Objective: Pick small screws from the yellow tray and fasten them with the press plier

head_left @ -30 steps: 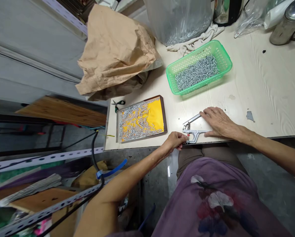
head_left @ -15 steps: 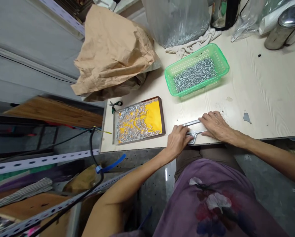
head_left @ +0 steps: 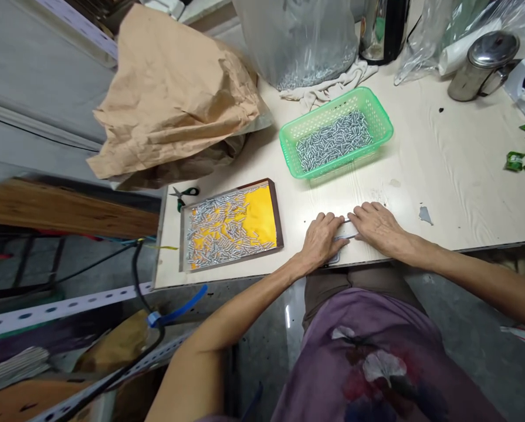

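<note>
A slim grey metal fitting (head_left: 352, 236), with a long straight edge and a looped part at its left end, lies at the front edge of the table. My left hand (head_left: 321, 239) is closed round its left end, thumb along the near side. At the other end, my right hand (head_left: 374, 227) grips it with bent fingers. Most of the fitting is hidden under both hands, so its exact kind cannot be made out. Left of my hands is a shallow tray (head_left: 280, 225) with a yellow bottom, strewn with small silvery metal pins (head_left: 209, 225).
Beyond my hands stands a green basket (head_left: 383, 120) of small metal pieces. Scissors (head_left: 186, 192) lie by the tray. Crumpled brown paper (head_left: 178, 94), a clear bag (head_left: 301, 41), a metal jug (head_left: 482, 67) and green wrapped packets (head_left: 515, 161) are farther off.
My right hand has come closer to my left, covering more of the fitting. The view has shifted slightly to the right, bringing in more green packets.
</note>
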Motion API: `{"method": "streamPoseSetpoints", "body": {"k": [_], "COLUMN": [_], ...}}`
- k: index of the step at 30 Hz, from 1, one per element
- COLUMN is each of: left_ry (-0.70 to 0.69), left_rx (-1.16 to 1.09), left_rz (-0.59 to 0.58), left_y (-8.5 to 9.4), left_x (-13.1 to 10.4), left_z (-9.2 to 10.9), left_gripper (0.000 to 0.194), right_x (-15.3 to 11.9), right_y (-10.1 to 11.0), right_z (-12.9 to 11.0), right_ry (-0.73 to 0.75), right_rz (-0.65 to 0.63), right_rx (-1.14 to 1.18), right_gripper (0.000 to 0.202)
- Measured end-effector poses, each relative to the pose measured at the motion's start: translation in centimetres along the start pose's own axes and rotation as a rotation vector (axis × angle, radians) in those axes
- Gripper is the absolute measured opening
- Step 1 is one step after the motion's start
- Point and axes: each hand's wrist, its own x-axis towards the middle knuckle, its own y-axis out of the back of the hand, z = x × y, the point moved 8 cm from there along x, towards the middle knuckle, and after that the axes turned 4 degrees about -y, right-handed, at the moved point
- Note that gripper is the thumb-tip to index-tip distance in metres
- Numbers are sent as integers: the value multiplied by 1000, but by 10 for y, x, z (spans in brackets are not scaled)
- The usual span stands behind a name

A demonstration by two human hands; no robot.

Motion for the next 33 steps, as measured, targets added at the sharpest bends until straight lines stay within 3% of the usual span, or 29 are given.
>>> {"method": "streamPoseSetpoints", "body": {"k": [6,9,13,16,20,23,25,28,31,33], "left_ry": [83,75,34,-68,-203,-213,-212,-274,-457,-492], "left_rx": [57,71,50,31,-43,-103,-140,-182,-167,-108], "left_rz": [-45,-16,171,310,316,309,308,309,343,431], "left_y": [2,4,-1,-17,-42,-45,-42,-38,-34,-22], "left_x": [6,8,2,-10,-22,-22,-20,-23,-51,-78], "left_z": [-2,-5,-4,13,39,45,45,49,58,48], "left_gripper": [17,27,47,42,48,55,60,56,34,23], "right_x": [5,6,11,22,45,60,66,66,56,51], "right_y": [-10,-6,3,4,1,7,15,18,9,0], "right_z": [0,11,24,37,49,53,40,-12,-65,-84], "right_ry": [-12,-31,22,-46,-102,-169,-153,96,384,496], "right_rz": [49,43,-9,-15,3,46,59,1,-86,-85], "right_rx": [38,47,119,67,-9,-22,-40,-1,61,75], "right_gripper": [18,15,47,34,21,21,21,20,18,21]}}
